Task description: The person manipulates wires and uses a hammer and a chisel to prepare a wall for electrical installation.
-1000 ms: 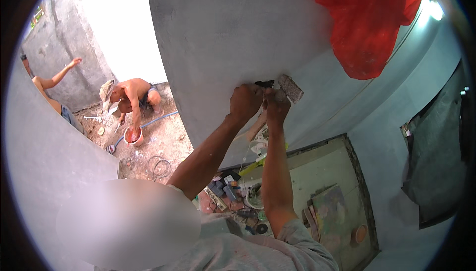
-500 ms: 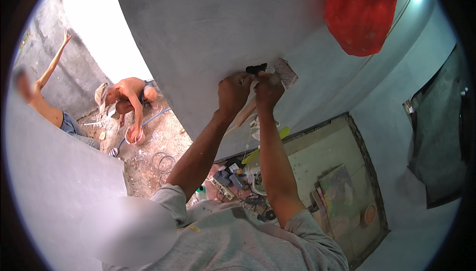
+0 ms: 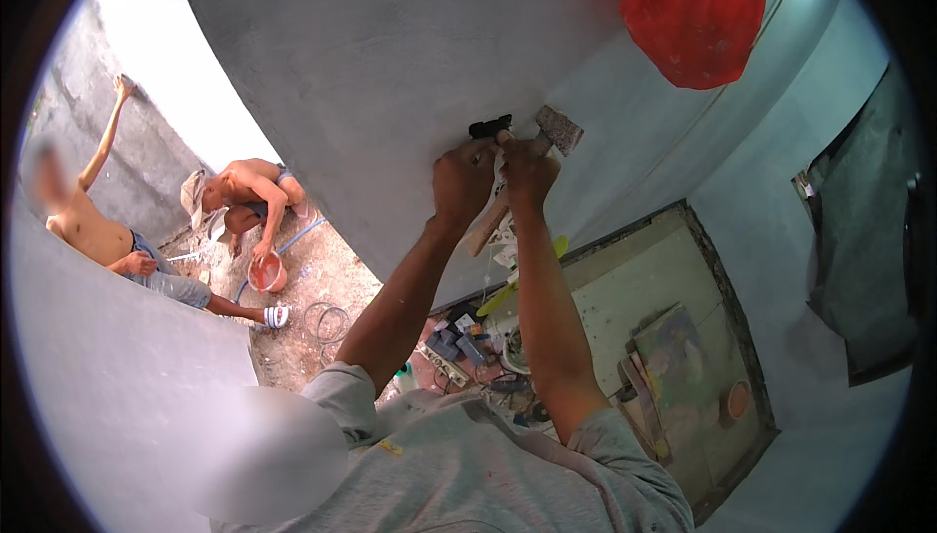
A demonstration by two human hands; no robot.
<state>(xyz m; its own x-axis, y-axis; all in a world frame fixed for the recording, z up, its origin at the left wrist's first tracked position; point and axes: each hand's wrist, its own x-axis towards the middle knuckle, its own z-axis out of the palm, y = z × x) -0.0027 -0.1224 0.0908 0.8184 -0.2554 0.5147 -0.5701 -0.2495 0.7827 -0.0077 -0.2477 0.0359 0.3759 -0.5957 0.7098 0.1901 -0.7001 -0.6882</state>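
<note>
A: What can't we read here?

B: Plenty. Our left hand [image 3: 462, 182] and right hand [image 3: 527, 170] are raised together against the grey wall [image 3: 371, 74], and we only see their backs. Both are curled shut, but what the left one grips is hidden behind its own knuckles. A small black piece [image 3: 490, 127] pokes out just above the two hands, touching the wall; we can't tell what it is.

A: And the hammer?

B: The hammer [image 3: 547, 138] is at the wall, just right of the black piece. The right hand is closed on its handle. The head is a blocky, dull grey metal lump, tilted up and to the right. The handle [image 3: 485, 230] is pale wood; its lower end sticks out below the hands, slanting down-left. The middle of it is covered by our fingers.

A: Surfaces?

B: The wall is smooth, matte grey render, bent by the lens. A red cloth [image 3: 698, 6] hangs at the top, cut off by the frame edge. Down below there's a floor [image 3: 634, 289] with a clutter of small tools, too small to sort out.

A: Anyone else?

B: Two people on bare dirt outside, lower left. One crouches with a hand at an orange bucket [image 3: 265, 271]. The other sits with an arm raised against a wall, partly cut off by the near grey surface.
</note>
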